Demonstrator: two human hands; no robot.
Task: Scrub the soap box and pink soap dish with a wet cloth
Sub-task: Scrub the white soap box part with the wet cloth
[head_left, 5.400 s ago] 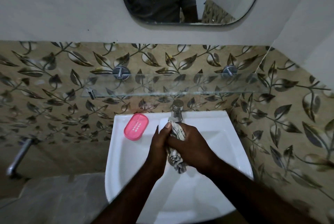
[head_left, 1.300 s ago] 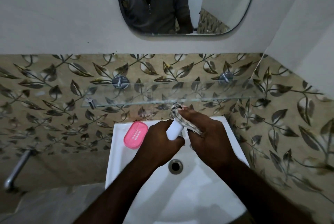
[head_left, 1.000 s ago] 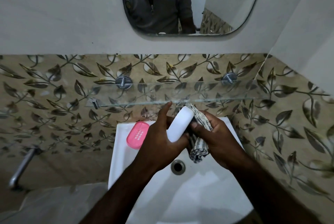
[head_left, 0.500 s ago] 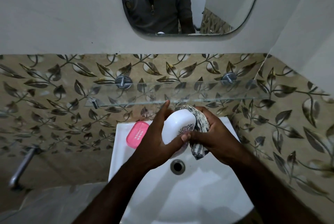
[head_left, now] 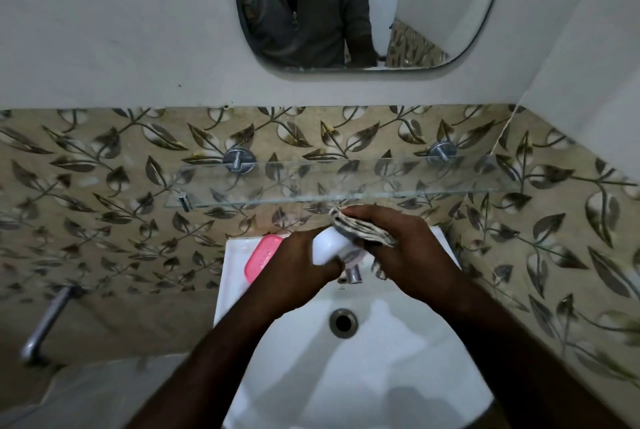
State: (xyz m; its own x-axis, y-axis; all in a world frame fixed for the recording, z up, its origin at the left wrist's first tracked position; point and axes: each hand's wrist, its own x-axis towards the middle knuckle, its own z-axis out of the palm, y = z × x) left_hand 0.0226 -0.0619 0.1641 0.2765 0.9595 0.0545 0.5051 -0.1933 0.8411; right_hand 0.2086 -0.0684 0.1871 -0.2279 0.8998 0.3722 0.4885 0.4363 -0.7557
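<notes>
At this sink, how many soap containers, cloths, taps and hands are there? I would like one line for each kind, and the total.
Soap containers: 2 (white soap box, pink soap dish)
Cloths: 1 (cloth)
Taps: 2 (sink tap, wall tap)
Hands: 2 (left hand holds the box, right hand holds the cloth)
Total: 7

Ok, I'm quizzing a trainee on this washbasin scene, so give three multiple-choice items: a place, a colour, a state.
1. Where is the pink soap dish? A on the floor; B on the sink rim; C in a hand.
2. What colour is the soap box? A white; B green; C black.
3. The right hand is: A idle; B gripping the cloth; C holding a brush.
B: it lies at the rim's left corner. A: white shows in the left hand. B: its fingers curl round the cloth.
</notes>
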